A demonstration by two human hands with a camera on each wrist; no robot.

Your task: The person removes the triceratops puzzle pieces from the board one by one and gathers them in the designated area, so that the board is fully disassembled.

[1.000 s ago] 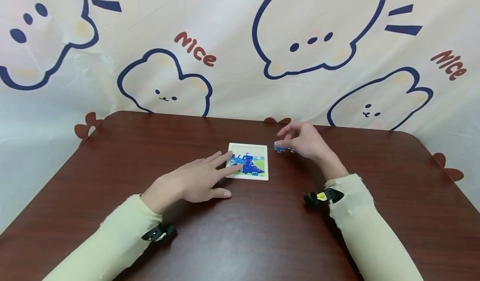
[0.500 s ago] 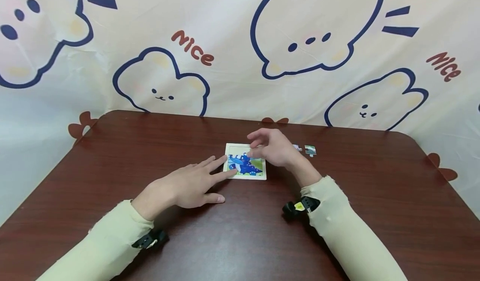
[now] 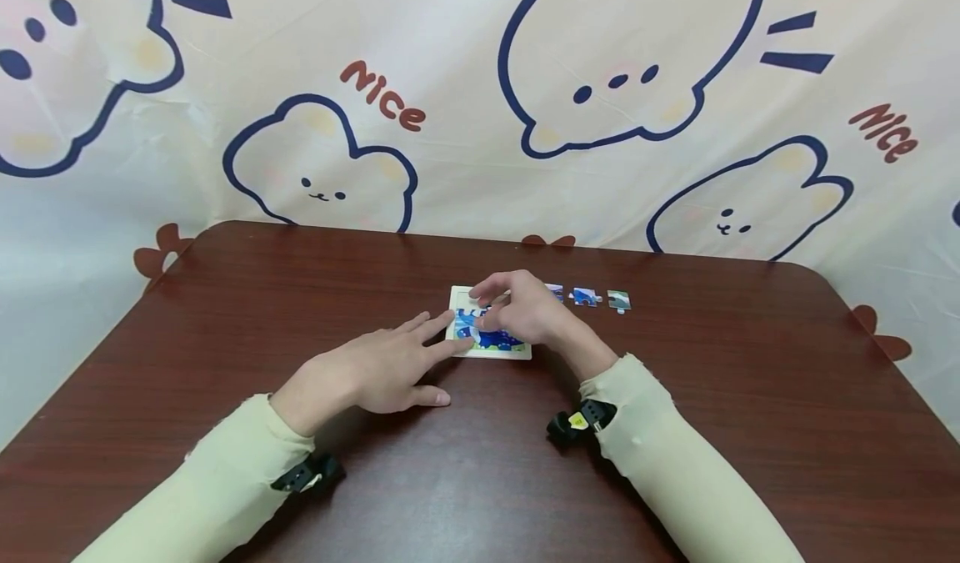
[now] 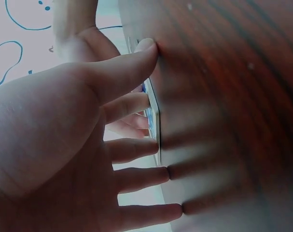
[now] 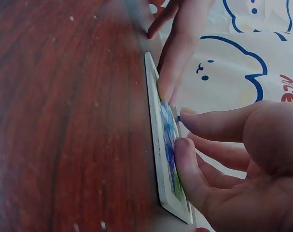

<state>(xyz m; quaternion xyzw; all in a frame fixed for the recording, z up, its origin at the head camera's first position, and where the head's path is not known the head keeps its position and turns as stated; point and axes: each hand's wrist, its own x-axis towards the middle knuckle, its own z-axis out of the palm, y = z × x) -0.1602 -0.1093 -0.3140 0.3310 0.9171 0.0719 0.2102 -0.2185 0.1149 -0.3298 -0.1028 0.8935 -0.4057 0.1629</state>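
A white-rimmed jigsaw tray (image 3: pixel 461 293) lies on the table with a blue dinosaur picture (image 3: pixel 497 340) partly filled in. My left hand (image 3: pixel 375 371) is spread flat, its index and middle fingertips resting on the tray's left side; the thumb points right, over the table. Over the upper part of the picture is my right hand (image 3: pixel 525 311), thumb and index finger drawn close together. In the right wrist view a thin blue sliver of a puzzle piece (image 5: pixel 179 118) shows at its fingertips, mostly hidden by them. The right hand covers the tray's upper right corner in the head view.
Right of the tray, loose puzzle pieces lie in a row: one (image 3: pixel 556 291) partly behind the right hand, a blue one (image 3: pixel 585 297) and a greenish one (image 3: pixel 619 300). A cartoon-printed cloth (image 3: pixel 465 179) hangs behind the brown table (image 3: pixel 465 480).
My right hand has moved left from the loose pieces onto the tray, carrying a puzzle piece, and uncovered the row of pieces. My left hand has stayed on the tray's left side.
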